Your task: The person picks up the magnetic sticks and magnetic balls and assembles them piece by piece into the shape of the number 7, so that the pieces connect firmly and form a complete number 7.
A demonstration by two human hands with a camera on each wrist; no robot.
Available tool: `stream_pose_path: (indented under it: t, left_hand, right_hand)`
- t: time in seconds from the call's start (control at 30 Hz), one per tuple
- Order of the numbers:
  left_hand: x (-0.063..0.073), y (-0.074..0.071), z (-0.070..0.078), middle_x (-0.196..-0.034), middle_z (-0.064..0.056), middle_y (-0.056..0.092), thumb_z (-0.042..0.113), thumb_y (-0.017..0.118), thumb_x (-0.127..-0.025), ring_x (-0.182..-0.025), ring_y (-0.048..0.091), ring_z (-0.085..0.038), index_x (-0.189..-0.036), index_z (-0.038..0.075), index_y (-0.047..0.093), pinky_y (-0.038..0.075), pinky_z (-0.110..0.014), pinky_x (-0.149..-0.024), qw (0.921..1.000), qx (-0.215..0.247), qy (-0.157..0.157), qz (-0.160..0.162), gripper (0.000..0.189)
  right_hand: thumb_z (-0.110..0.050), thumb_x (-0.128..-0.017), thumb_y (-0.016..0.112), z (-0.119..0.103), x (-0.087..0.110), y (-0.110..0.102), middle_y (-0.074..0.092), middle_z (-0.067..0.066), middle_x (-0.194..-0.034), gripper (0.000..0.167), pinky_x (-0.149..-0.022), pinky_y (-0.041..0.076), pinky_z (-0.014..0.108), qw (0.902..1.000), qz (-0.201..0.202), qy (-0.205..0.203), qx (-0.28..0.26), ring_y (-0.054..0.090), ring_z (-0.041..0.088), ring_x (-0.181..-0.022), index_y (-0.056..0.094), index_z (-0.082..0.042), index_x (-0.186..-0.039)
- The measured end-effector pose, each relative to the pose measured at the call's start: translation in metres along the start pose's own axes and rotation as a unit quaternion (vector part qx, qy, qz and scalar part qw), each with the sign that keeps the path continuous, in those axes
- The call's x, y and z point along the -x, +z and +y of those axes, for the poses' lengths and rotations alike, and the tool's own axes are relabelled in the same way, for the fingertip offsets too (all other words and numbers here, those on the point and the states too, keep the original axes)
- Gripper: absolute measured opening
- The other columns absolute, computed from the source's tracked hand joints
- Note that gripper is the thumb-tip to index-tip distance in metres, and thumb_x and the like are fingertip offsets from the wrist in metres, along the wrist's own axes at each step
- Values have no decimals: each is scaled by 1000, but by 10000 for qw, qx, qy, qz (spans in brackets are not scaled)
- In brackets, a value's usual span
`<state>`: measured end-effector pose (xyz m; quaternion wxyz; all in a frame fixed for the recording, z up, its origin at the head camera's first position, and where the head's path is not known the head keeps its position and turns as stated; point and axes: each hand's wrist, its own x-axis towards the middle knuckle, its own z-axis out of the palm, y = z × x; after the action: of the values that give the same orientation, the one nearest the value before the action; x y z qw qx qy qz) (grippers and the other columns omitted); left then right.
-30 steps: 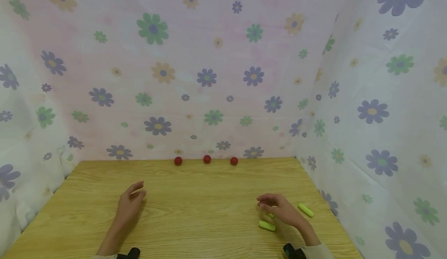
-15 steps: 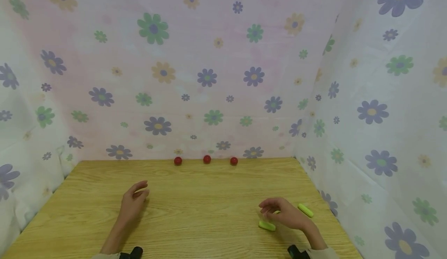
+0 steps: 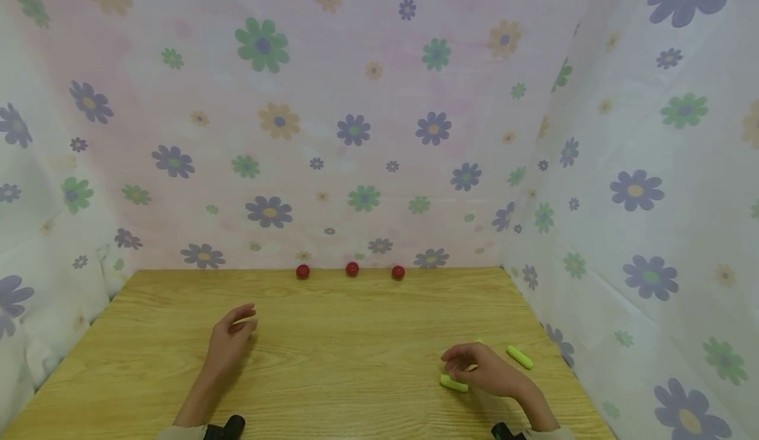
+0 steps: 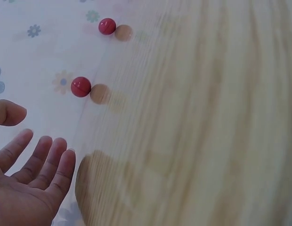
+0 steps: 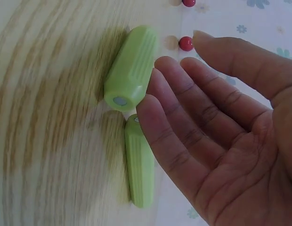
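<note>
R hand (image 3: 483, 369) low over table (image 3: 356, 361), right half. Fingers loosely bent, thumb apart, fair-sized gap, nothing in grasp. Palm turned inward, prob. so thumb & fingers could reach either side of a piece.

Near green piece (image 3: 454, 384) lay on its side by R hand, partly covered by it in head view; contact or not, couldn't tell. R wrist view had fingertips right by a ribbed green body w/ round greyish inset in its end; touch unclear there too.

Outer green piece (image 3: 520, 357) lay flat to right of R hand, apart from it, slanted nr table's right side. Flat lie prob. kept it from tipping. Third green piece (image 3: 479, 341), likely, just a sliver behind R hand; too hidden for detail.

L hand (image 3: 228, 344) over left half, fingers apart & slightly bent, nothing held, no object nr enough to touch. Looked idle, prob. since pieces sat on R side.

3 red balls (image 3: 352, 269) spaced along far edge, up by flowered cloth (image 3: 379, 97); maybe put there to leave working room, cloth perhaps a backstop vs. rolling.
</note>
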<state>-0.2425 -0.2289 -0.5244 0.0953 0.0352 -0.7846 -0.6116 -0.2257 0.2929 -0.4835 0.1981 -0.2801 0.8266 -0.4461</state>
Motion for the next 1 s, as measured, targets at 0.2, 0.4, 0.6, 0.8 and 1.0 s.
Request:
stream_pose_path:
  t: [0.2, 0.4, 0.6, 0.8, 1.0]
  left_hand:
    - [-3, 1, -1, -139, -25, 55, 10, 55, -105, -99, 56, 10, -144, -2, 52, 54, -15, -83, 10000, 23, 73, -11, 41]
    - [-5, 2, -2, -138, -25, 55, 11, 55, -105, -99, 57, 8, -143, -3, 52, 55, -17, -82, 9999, 82, 79, -51, 41]
    - [-5, 4, -1, -135, -27, 56, 8, 56, -104, -98, 58, 6, -141, -5, 53, 55, -16, -81, 9997, 92, 227, -3, 39]
    - [-6, 6, -2, -132, -29, 57, 4, 56, -104, -97, 61, 2, -139, -8, 53, 57, -19, -79, 9989, 190, 426, 0, 38]
    - [-8, 9, -3, -133, -27, 57, 6, 56, -104, -98, 61, 1, -141, -6, 53, 56, -18, -79, 9994, 245, 247, 23, 38]
  right_hand:
    - [-3, -97, 65, 3, -1, 4, 67, 26, -115, 34, -80, 59, 26, 9988, -225, -9, -430, 68, 20, -98, 60, 11, -128]
    - [1, -92, 69, 2, -4, 11, 68, 25, -114, 36, -79, 59, 26, 9987, -253, 28, -443, 68, 20, -96, 62, 9, -126]
    - [-1, -90, 74, 1, -10, 16, 68, 21, -112, 37, -79, 58, 24, 9989, -146, 150, -431, 68, 18, -95, 63, 9, -124]
    - [-5, -88, 79, 2, -16, 18, 69, 17, -106, 33, -76, 58, 24, 9994, -36, 158, -317, 67, 14, -89, 67, 7, -117]
    - [-9, -89, 79, 4, -21, 23, 70, 12, -97, 22, -71, 57, 23, 9997, 155, 74, -150, 65, 9, -81, 72, 3, -106]
